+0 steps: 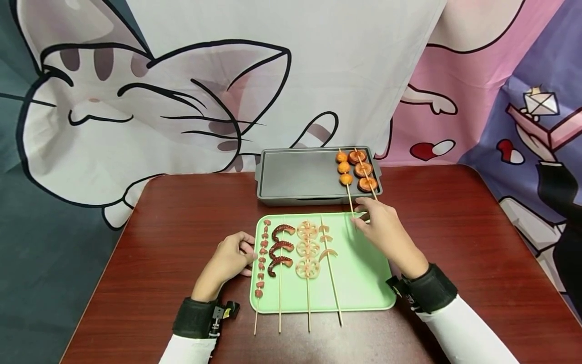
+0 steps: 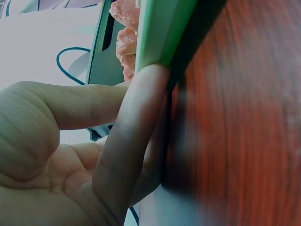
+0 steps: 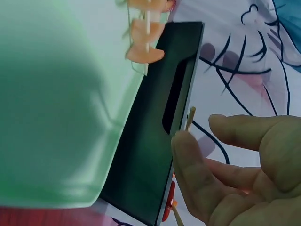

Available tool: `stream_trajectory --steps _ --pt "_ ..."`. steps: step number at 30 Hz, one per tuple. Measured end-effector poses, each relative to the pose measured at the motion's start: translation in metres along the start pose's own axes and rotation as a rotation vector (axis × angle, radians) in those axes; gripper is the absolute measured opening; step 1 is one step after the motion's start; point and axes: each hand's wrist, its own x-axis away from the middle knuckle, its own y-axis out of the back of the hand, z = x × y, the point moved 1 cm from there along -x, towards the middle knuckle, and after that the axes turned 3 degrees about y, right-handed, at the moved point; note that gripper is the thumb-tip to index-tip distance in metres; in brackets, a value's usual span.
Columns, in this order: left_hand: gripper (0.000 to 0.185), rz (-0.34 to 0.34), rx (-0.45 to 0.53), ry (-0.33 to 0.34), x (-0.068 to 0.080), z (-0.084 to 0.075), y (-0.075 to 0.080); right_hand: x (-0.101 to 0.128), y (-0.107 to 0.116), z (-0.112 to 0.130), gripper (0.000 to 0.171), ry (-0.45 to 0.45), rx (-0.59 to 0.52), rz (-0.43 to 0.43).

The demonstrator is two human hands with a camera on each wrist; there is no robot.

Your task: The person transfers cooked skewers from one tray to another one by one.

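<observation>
My left hand (image 1: 232, 257) pinches the left edge of a light green tray (image 1: 364, 293), thumb and fingers at its rim. Above the dark grey baking pan's front edge, my right hand (image 1: 386, 227) is beside the stick end of a skewer of orange balls (image 1: 344, 167). Thumb and forefinger stand apart there; in the right wrist view the stick tip (image 3: 192, 113) shows beyond the forefinger. The balls lie in the pan (image 1: 300, 174), left of a skewer of round brown-rimmed slices (image 1: 364, 170). On the tray lies a skewer of small reddish meat pieces (image 1: 261, 253), nearest my left hand.
Also on the tray are skewers of dark red curled tentacles (image 1: 282, 247), lotus root slices (image 1: 307, 248) and thin curved pale pieces (image 1: 326, 238). Their sticks reach over the front edge. Behind the brown table (image 1: 204, 202) hangs a printed cloth (image 1: 354, 65).
</observation>
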Motion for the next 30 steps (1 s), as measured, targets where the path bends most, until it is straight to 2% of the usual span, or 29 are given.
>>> stream_trajectory --steps 9,16,30 --pt "0.030 -0.003 -0.002 -0.008 0.000 0.001 -0.001 -0.007 -0.002 -0.003 0.045 -0.077 -0.026 0.073" --pt "0.030 -0.001 -0.010 -0.008 -0.001 0.002 0.000 -0.012 -0.006 -0.007 0.040 -0.102 -0.059 0.116" --pt "0.030 -0.002 -0.012 -0.005 0.001 -0.001 0.000 -0.012 -0.003 -0.005 0.032 -0.146 -0.090 0.128"
